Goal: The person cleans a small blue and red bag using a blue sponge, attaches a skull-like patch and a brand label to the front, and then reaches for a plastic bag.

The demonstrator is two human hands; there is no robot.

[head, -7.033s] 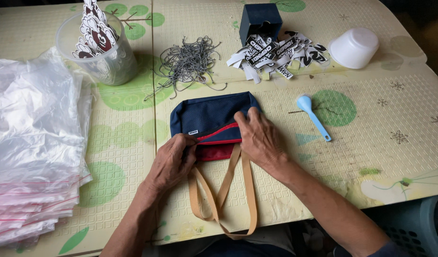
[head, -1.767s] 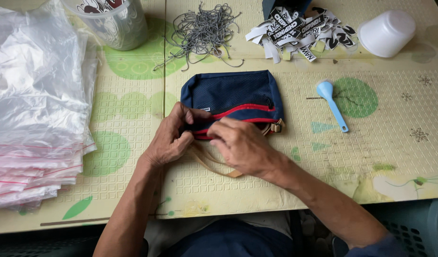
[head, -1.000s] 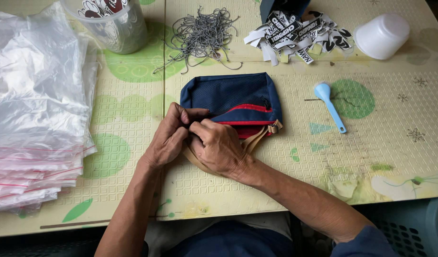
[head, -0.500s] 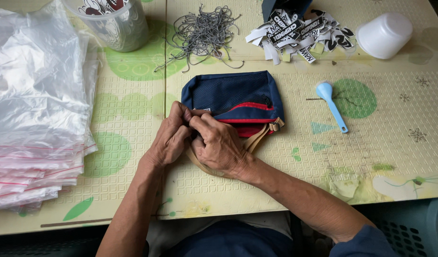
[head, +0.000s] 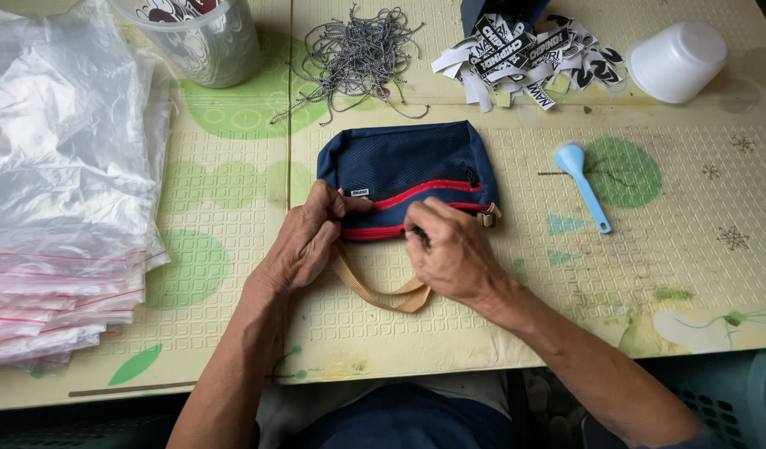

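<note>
A small navy pouch (head: 404, 166) with a mesh front, red zips and a tan strap (head: 375, 291) lies on the table (head: 233, 199) in front of me. My left hand (head: 304, 241) pinches the pouch's lower left corner beside a small white label. My right hand (head: 449, 249) grips the lower red zip near the middle, fingers curled over it. The strap loops out beneath both hands.
A thick stack of clear zip bags (head: 59, 183) fills the left side. At the back stand a clear plastic tub (head: 204, 37), a heap of grey cords (head: 358, 54), black-and-white tags (head: 524, 50) and a white cup (head: 676, 60). A blue spoon (head: 583, 183) lies to the right.
My right hand has slid to the right along the lower zip, away from my left hand. Seven seconds ago the pouch lay flat with the strap stretched toward me.
</note>
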